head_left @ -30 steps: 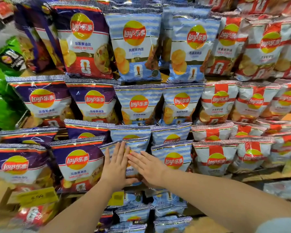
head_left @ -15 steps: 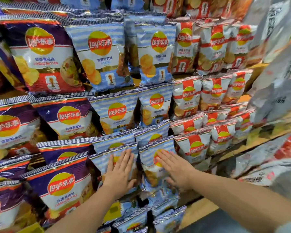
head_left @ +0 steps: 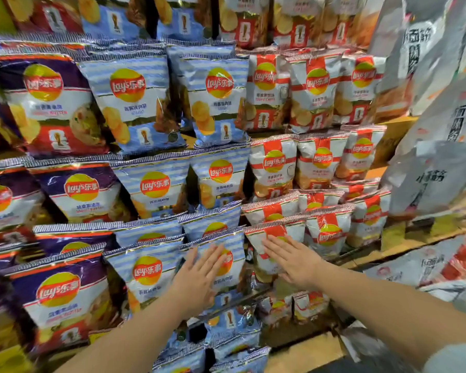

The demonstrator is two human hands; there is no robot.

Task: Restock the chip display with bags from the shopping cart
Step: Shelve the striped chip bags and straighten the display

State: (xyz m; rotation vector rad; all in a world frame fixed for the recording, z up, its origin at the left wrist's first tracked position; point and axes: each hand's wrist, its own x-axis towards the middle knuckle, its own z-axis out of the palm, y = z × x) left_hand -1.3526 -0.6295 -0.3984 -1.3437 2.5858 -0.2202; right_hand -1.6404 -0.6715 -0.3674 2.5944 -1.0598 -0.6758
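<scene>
Both hands have slid right along the shelf: left hand (head_left: 199,275) flat on blue bag (head_left: 226,265), right hand (head_left: 293,261) flat on red bag (head_left: 269,238), gripping nothing. Looks like straightening, not loading.

- Tiered display shelf (head_left: 396,127): tan boards, exposed at right edge and along the bottom.
- Purple chip bags (head_left: 57,292): stacked in left columns.
- Blue striped chip bags (head_left: 135,103): centre columns, each tier overlapping the one behind.
- Red-and-white chip bags (head_left: 315,87): right columns.
- Grey-white printed bags (head_left: 436,179): far right, blurred.
</scene>
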